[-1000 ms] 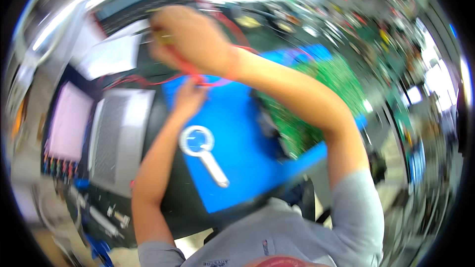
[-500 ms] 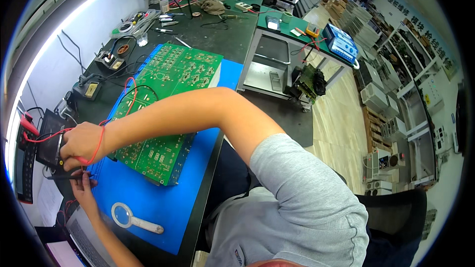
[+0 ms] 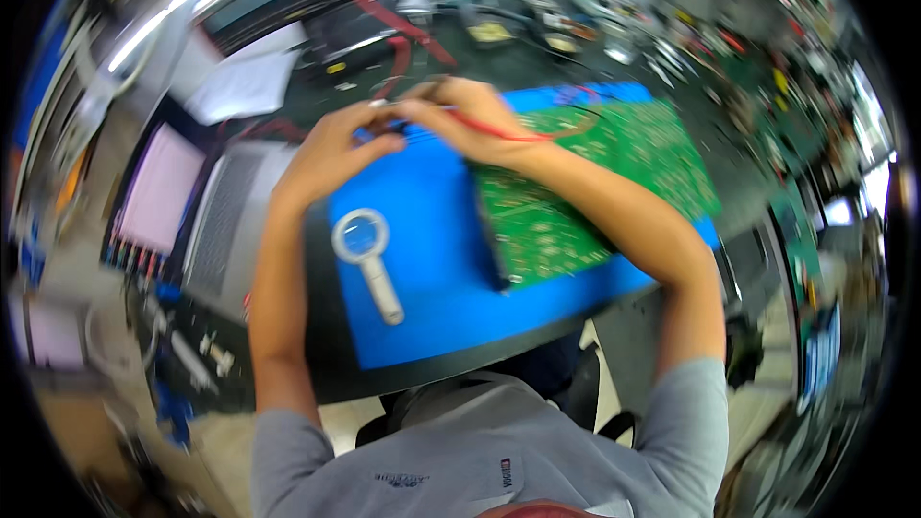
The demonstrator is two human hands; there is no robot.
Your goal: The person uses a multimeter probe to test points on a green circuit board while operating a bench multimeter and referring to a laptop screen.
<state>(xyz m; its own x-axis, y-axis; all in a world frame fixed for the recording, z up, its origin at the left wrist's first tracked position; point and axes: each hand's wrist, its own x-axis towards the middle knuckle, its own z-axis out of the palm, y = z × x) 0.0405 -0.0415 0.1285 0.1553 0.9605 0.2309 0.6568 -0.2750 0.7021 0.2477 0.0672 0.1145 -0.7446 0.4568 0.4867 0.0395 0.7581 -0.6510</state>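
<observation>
Left hand (image 3: 336,148): blurred; cannot tell its grip
Right hand (image 3: 477,105): likewise
Red lead (image 3: 494,131): end hidden; runs left-to-right across wrist

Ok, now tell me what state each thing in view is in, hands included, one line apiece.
Left hand: bent, close to the right hand; grip too blurred to tell
Right hand: curled; grip also too blurred to tell
Red wire: curved, crossing the right wrist
Mat: spread flat
Board: lying on the mat, partly hidden
Magnifier: lying on the mat, unheld
Laptop: open, screen lit
Light: on
</observation>
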